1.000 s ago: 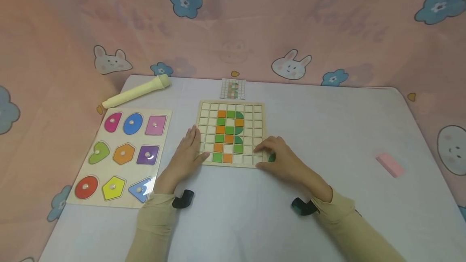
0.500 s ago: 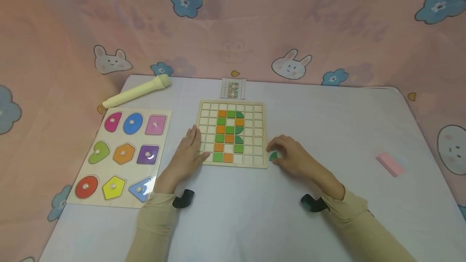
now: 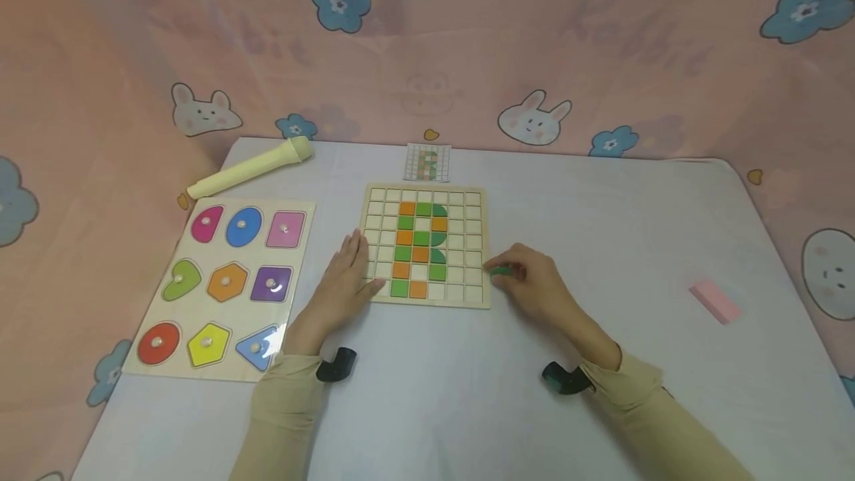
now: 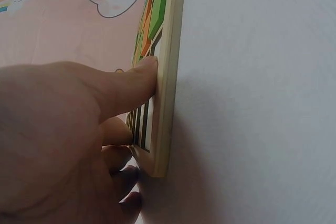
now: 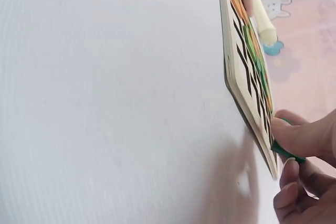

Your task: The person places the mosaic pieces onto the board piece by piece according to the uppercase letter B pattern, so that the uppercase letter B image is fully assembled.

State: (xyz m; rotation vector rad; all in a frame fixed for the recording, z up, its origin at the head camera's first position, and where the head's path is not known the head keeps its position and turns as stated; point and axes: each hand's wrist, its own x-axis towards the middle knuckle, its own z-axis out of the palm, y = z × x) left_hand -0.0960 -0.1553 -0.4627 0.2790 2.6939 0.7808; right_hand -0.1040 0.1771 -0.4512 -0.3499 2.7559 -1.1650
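Observation:
A square wooden grid board [image 3: 470, 297] lies in the middle of the table, bearing orange, light green and dark green tiles arranged in a letter R shape. My left hand [image 3: 338, 295] rests along its left edge, fingers straight and thumb [image 4: 137, 80] on the front left corner. Just past the board's right edge, my right hand [image 3: 531, 282] pinches a dark green tile [image 3: 501, 271] between thumb and fingers. The tile [image 5: 287, 153] also shows in the right wrist view, tilted on edge beside the board, partly covered by the fingers.
Behind the board lies a small pattern card [image 3: 427, 163]. On the left is a knobbed shape puzzle [image 3: 220, 310] with several coloured pieces, and beyond it a pale yellow toy microphone [image 3: 254, 168]. A pink block [image 3: 715, 302] lies at the right.
My right hand has moved right, off the board, then slightly back left. The dark green tile has turned in its fingers from flat-facing to edge-on. My left hand stays put.

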